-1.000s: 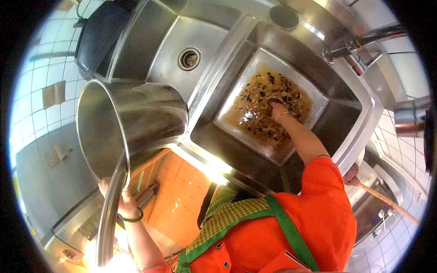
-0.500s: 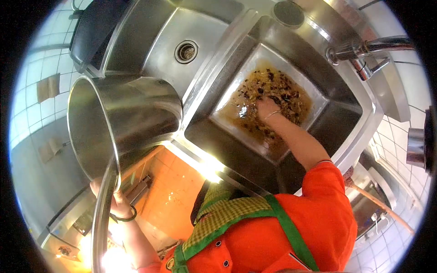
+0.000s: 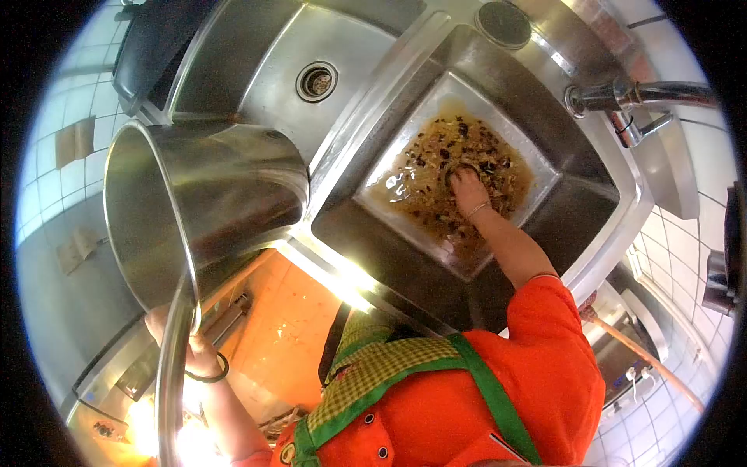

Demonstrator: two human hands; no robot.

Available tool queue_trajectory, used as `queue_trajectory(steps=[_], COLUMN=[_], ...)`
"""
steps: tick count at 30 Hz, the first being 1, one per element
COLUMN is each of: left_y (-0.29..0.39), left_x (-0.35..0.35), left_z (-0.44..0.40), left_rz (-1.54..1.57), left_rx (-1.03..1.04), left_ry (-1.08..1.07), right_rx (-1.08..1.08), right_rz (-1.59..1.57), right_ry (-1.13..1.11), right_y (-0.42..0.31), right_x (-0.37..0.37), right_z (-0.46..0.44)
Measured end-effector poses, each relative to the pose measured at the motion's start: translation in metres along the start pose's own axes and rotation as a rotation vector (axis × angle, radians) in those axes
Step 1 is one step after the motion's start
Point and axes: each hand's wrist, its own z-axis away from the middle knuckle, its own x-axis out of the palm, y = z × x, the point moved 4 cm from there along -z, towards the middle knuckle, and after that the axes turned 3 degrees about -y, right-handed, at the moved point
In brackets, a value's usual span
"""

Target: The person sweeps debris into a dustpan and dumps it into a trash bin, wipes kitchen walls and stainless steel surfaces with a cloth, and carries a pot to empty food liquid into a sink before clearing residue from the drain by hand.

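Note:
A large metal pot (image 3: pixel 241 187) lies tilted at the left, its mouth facing left. My left hand (image 3: pixel 183 342) is closed at the lower part of its rim, partly hidden behind a long curved metal strip (image 3: pixel 165 389) whose kind I cannot make out. My right hand (image 3: pixel 469 191) reaches into the deep sink basin (image 3: pixel 373 233). Its fingers are curled down into brown water with dark and yellowish food scraps (image 3: pixel 443 144). A dark curved edge shows around the fingertips; what they grip, if anything, is hidden.
Another sink basin with a drain (image 3: pixel 317 82) adjoins at the upper left. A faucet (image 3: pixel 622 97) stands at the right, and a round dark disc (image 3: pixel 503 23) is on the back edge. A wooden stick (image 3: pixel 646 358) leans at the lower right.
My right hand has shifted slightly right and down within the scraps, and a dark edge now shows at its fingertips. The left hand stays at the pot. The view has moved slightly.

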Motion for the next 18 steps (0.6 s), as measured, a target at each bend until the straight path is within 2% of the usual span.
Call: queue_trajectory(steps=[1, 3, 4, 6, 10, 11, 13, 15, 18], left_y=[-0.001, -0.008, -0.015, -0.017, -0.010, -0.008, -0.005, -0.005, -0.001], left_x=[-0.001, -0.006, -0.009, -0.008, -0.002, -0.002, -0.001, -0.005, -0.011], left_z=[-0.001, 0.002, 0.005, 0.008, 0.005, 0.004, 0.003, 0.001, -0.006], left_rz=[0.006, 0.012, 0.027, 0.041, 0.054, 0.048, 0.046, 0.050, -0.030], left_rx=[-0.007, -0.014, -0.011, -0.008, -0.024, -0.017, -0.013, -0.014, 0.012], left_ry=[-0.003, -0.006, -0.041, -0.077, -0.020, -0.022, -0.020, -0.017, -0.156], right_rx=[0.000, 0.146, 0.146, 0.318, 0.309, 0.172, 0.036, 0.043, 0.082], right_rz=[0.000, -0.200, -0.201, -0.368, -0.201, -0.025, 0.151, -0.226, -0.286], right_ry=[-0.001, 0.093, 0.093, 0.007, -0.145, -0.254, -0.358, -0.368, -0.248], right_y=[0.002, 0.009, 0.005, 0.001, 0.009, 0.006, 0.008, 0.017, 0.014], right_x=[0.003, 0.003, 0.003, 0.009, 0.011, 0.014, 0.017, 0.014, -0.016], right_z=[-0.004, -0.011, -0.012, -0.014, -0.022, -0.025, -0.023, -0.014, 0.001])
